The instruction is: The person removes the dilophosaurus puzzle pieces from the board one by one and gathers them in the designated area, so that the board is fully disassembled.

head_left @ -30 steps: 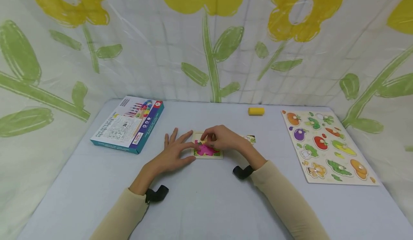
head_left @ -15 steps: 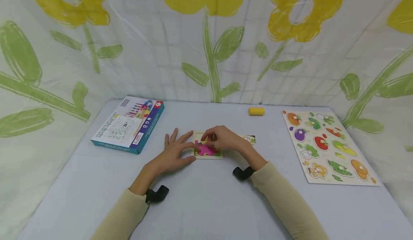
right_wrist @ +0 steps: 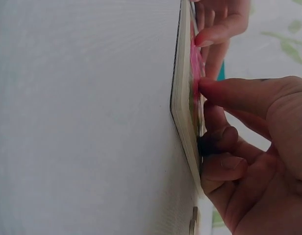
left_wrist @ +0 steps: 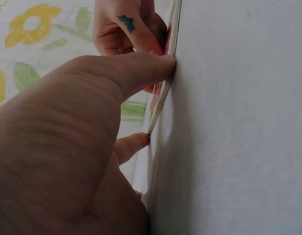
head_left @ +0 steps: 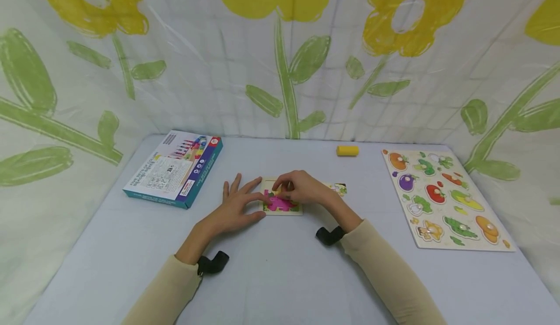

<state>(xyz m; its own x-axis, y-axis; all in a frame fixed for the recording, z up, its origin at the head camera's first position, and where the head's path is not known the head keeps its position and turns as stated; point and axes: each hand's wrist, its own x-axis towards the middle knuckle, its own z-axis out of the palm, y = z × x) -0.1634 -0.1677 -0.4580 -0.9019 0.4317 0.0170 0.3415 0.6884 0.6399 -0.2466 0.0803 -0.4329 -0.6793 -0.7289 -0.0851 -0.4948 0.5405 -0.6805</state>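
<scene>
A small wooden jigsaw puzzle with a pale frame and a pink picture lies between my hands in the head view. My left hand is spread, its index finger on the picture and its thumb at the near edge, steadying it from the left. My right hand comes from the right with curled fingers, its thumb and fingertips on a piece at the picture's upper part. Most of that piece is hidden by the fingers. Loose puzzle pieces lie just beyond the right wrist.
A yellow cylinder lies near the table's far edge. At the right is a vegetable knob-puzzle board; a flat white and teal box sits at the far left. A flower-printed curtain hangs behind the table.
</scene>
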